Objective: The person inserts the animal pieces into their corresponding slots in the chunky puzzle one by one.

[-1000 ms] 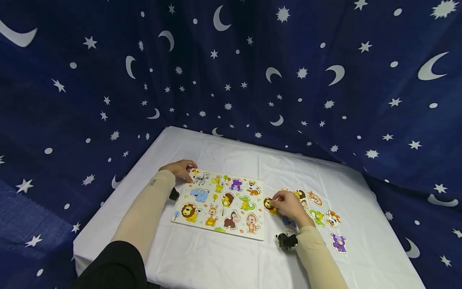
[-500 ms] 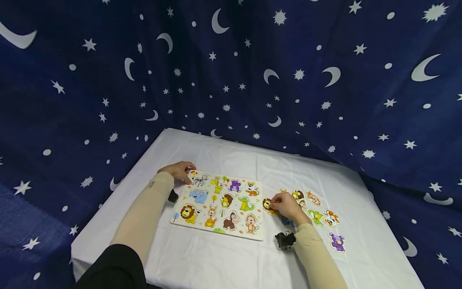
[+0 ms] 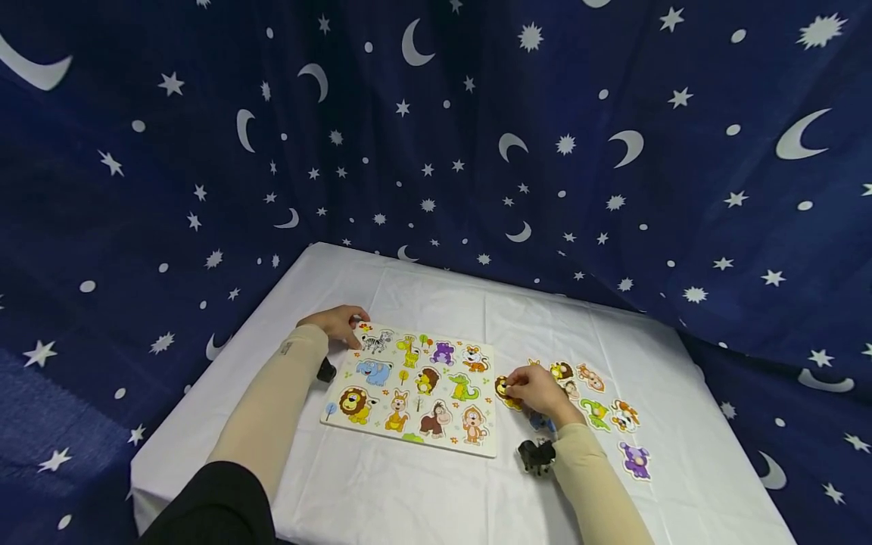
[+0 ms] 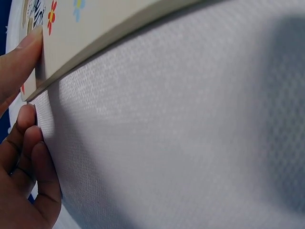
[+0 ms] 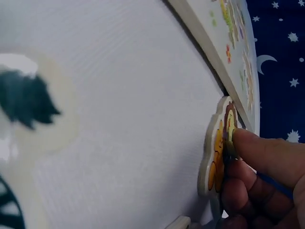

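Note:
In the head view, a white wooden puzzle board with animal pictures lies on the table. My left hand holds its far left corner. The left wrist view shows the thumb on the board's face and the other fingers curled beside its edge. At the board's right side, my right hand pinches a lion puzzle piece between thumb and fingers. The lion piece is tilted up on edge in the right wrist view, close to the board's side. Part of it is hidden behind my fingers.
Several loose animal pieces lie to the right, among them a green crocodile, a tiger, a monkey and a purple hippo. A blue piece lies partly under my right hand. A starry curtain hangs behind the white tablecloth.
The head view has shifted slightly. Both hands, the board and the lion piece keep nearly the same places relative to each other.

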### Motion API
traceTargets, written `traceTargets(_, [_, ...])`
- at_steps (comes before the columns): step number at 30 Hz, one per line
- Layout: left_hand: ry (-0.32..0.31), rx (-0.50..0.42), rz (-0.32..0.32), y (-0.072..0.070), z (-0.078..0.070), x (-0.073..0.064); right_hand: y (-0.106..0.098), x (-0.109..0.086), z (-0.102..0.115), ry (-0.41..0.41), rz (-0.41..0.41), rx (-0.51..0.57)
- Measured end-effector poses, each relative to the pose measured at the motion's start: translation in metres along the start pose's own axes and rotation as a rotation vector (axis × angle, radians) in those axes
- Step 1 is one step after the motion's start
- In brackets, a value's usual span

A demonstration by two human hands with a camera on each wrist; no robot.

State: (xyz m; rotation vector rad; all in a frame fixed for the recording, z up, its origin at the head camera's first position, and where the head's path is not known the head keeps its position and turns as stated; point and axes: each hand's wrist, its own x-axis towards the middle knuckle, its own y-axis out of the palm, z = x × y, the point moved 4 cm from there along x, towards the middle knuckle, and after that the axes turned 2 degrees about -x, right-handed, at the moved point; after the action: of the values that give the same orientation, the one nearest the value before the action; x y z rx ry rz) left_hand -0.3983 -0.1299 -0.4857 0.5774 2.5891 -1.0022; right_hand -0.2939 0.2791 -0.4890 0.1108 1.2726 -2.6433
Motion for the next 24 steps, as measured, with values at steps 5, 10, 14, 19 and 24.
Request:
traceTargets(5, [-0.001, -0.006, 0.001, -0.0005, -0.0002, 0.0005, -0.0007, -0.0010, 0.0022, -0.014, -0.011, -0.031])
traceTargets(10, [0.001, -0.009, 0.001, -0.0006, 0.0020, 0.0040, -0.0014, -0.0023, 0.0033, -0.045, -0.017, -0.063])
traceTargets(14, [-0.002, -0.005, -0.001, -0.0005, 0.0032, 0.0054, -0.0014, -0.0030, 0.0039, -0.053, -0.018, -0.084])
traceTargets(19, [-0.002, -0.005, 0.003, -0.0004, 0.0015, 0.0050, -0.0032, -0.0045, 0.0052, -0.062, -0.024, -0.095])
traceTargets(24, [-0.013, -0.005, 0.005, 0.0008, 0.0020, 0.0051, -0.0051, -0.0068, 0.0032, -0.057, -0.039, -0.070])
